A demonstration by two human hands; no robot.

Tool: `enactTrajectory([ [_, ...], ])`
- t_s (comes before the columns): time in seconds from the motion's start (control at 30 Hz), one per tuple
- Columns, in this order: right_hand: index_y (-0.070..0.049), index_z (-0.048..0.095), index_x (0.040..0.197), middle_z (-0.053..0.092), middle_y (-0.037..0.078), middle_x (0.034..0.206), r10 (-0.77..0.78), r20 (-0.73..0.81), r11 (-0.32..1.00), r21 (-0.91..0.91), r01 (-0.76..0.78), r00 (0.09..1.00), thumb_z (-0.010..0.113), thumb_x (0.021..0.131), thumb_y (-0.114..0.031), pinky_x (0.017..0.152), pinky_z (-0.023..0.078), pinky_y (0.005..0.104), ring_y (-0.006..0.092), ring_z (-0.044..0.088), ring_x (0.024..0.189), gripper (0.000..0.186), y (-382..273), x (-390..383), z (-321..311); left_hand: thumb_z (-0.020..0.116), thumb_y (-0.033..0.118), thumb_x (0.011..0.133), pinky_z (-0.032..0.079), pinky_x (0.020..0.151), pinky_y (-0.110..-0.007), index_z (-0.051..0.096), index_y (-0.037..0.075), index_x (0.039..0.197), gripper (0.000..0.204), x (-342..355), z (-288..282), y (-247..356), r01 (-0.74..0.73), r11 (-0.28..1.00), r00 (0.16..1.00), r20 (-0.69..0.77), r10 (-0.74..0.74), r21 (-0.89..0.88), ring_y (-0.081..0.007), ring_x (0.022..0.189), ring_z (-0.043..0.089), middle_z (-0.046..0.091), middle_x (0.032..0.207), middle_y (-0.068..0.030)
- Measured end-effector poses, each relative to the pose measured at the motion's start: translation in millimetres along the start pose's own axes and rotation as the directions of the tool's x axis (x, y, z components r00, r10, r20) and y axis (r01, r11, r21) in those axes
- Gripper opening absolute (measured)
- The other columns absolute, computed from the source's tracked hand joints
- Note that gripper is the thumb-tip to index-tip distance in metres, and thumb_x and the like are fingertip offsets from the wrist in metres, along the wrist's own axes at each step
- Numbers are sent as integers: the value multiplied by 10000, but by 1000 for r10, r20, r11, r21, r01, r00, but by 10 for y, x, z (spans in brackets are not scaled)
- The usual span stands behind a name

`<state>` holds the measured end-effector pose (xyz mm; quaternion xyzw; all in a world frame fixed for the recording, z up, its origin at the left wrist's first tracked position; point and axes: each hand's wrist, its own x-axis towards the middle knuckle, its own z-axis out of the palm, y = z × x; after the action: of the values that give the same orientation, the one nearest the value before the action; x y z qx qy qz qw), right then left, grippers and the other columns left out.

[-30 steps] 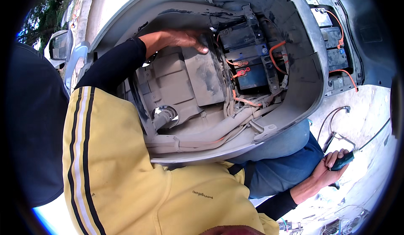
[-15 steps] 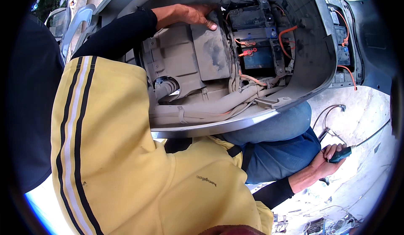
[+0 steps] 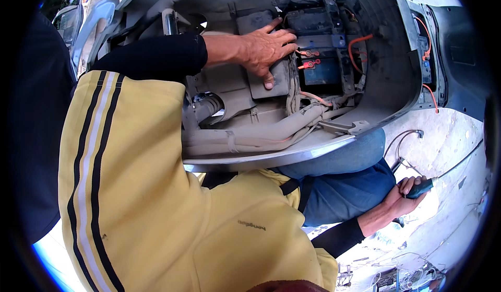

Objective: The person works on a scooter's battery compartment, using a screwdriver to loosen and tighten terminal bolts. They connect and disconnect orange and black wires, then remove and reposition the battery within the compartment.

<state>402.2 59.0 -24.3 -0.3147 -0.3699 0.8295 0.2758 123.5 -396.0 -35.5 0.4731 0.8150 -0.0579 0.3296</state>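
My left hand [image 3: 263, 51] is spread with its fingers apart on a dusty dark box [image 3: 276, 83] inside a grey scooter body shell [image 3: 344, 125]. Just right of it are dark batteries [image 3: 321, 72] with red terminal connectors [image 3: 309, 65] and orange cables [image 3: 355, 51]. Out at the lower right, my right hand [image 3: 406, 197] is closed around the dark green handle of a tool [image 3: 420, 188], probably a screwdriver, whose long thin shaft points up to the right.
Another set of batteries [image 3: 425, 67] sits in a dark housing at the right. A knee in blue jeans [image 3: 339, 198] is below the shell. Cables [image 3: 404, 138] and clutter [image 3: 365, 273] lie on the pale ground. A grey vehicle mirror [image 3: 68, 23] shows at top left.
My left hand has moved from the box's upper edge down onto its top face, with fingers more spread. My view has shifted, so the shell appears higher. My right hand still grips the tool.
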Motion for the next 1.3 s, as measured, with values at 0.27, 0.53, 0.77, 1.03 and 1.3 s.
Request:
enactTrajectory([
  [0.27,61,535,1181,506,73,831,-29,-89,992,-124,18,996,435,1128,-340,509,281,245,109,345,537,417,51,-19,175,897,559,627,165,1263,-599,515,14,1335,971,-40,-119,66,-103,991,990,-83,110,84,-350,1443,369,477,1430,-178],
  [0.53,46,536,1139,522,76,868,-37,6,993,-113,37,999,417,1135,-349,496,294,246,107,362,528,412,-34,-57,-25,798,414,815,162,1261,-544,575,67,1325,656,37,173,38,-290,955,953,-117,281,-61,-360,1415,376,518,1394,-129],
  [0.77,56,544,1179,534,79,868,-25,-10,988,-155,23,1000,429,1130,-374,493,291,245,104,361,530,448,-2,-39,28,739,431,884,164,1251,-549,577,94,1350,598,104,152,-34,-349,933,937,-50,346,-87,-367,1432,349,514,1405,-128],
  [1.03,71,588,1200,565,68,855,-86,-58,929,-364,59,995,497,1105,-398,520,252,249,99,348,568,487,14,-176,141,913,564,603,134,1256,-612,472,70,1467,1089,89,15,37,-351,932,934,111,340,92,-382,1496,295,451,1481,-159],
  [1.3,66,613,1164,617,73,921,-118,-72,920,-382,82,990,612,1052,-367,566,275,257,108,371,613,447,16,-178,63,914,613,551,143,1201,-743,357,107,1531,1236,21,84,135,-410,847,912,147,383,337,-384,1501,299,420,1475,-146],
])
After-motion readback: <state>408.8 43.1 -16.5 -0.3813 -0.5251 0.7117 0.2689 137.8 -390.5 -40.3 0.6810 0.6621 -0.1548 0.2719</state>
